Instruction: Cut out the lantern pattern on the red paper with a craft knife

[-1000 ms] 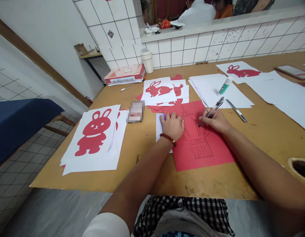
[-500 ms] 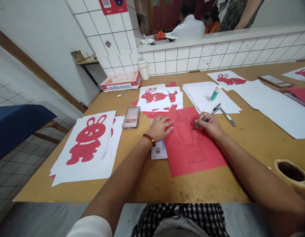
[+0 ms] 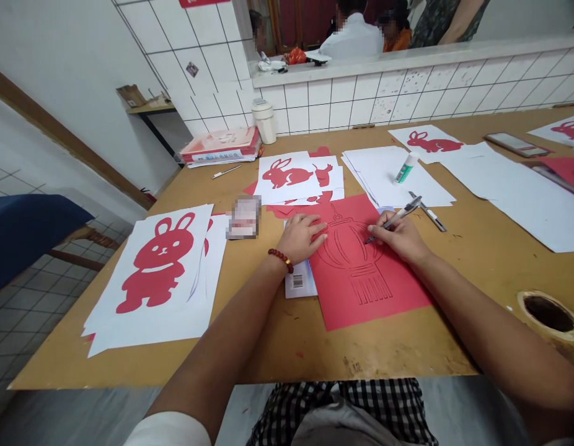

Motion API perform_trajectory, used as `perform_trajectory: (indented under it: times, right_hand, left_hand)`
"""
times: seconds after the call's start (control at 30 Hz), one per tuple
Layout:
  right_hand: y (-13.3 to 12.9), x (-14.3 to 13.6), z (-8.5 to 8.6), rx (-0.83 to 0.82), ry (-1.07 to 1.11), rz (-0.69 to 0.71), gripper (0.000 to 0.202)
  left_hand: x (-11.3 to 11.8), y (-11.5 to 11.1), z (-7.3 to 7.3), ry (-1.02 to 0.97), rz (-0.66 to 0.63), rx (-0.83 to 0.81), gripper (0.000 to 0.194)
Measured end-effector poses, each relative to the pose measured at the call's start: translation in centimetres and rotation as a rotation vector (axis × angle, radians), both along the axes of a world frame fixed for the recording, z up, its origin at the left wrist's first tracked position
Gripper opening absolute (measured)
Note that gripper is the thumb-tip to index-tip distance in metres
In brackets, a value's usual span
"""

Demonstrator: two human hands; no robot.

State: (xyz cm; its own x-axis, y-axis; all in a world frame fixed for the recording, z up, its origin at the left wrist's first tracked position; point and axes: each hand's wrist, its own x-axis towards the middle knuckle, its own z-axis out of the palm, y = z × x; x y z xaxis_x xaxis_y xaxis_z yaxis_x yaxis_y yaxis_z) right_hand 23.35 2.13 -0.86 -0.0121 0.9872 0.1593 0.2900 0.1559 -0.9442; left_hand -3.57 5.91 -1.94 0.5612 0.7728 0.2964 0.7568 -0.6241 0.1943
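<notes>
A red sheet (image 3: 338,303) with a lantern drawn on it in dark lines lies in front of me, partly over a white booklet (image 3: 297,282) with a barcode. My left hand (image 3: 303,238), a beaded bracelet at its wrist, rests flat with spread fingers on the sheet's upper left edge. In my right hand (image 3: 401,235) is a pen (image 3: 403,212), pinched between the fingers, its tip at the right part of the lantern body. Behind that hand a second pen (image 3: 434,218) lies on the table.
White sheets with a red rabbit figure (image 3: 159,263) lie at the left. Behind are rabbit papers (image 3: 287,176), a glue stick (image 3: 406,168) on white paper, a cup (image 3: 264,121) and a book stack (image 3: 220,147). A round hole (image 3: 548,311) is at the right. People sit beyond the ledge.
The camera view has shifted slightly. My right hand holds the pen at nearly the same part of the lantern, and my left hand stays on the sheet.
</notes>
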Motion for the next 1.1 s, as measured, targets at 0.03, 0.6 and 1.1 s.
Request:
perform_trajectory:
  times: [0.03,0.6,1.1]
  right_hand:
    - [-0.02,-0.04,0.03,0.004,-0.011,0.003,0.036]
    - [-0.12,0.09,-0.07,0.015,-0.054,-0.001,0.033]
    - [-0.38,0.05,0.3,0.024,-0.068,0.04,0.037]
  left_hand:
    - [0.03,-0.05,0.06,0.004,0.002,0.0,0.034]
    - [0.06,0.11,-0.13,0.001,0.007,-0.007,0.035]
    - [0.08,-0.04,0.1,-0.01,0.01,-0.018,0.034]
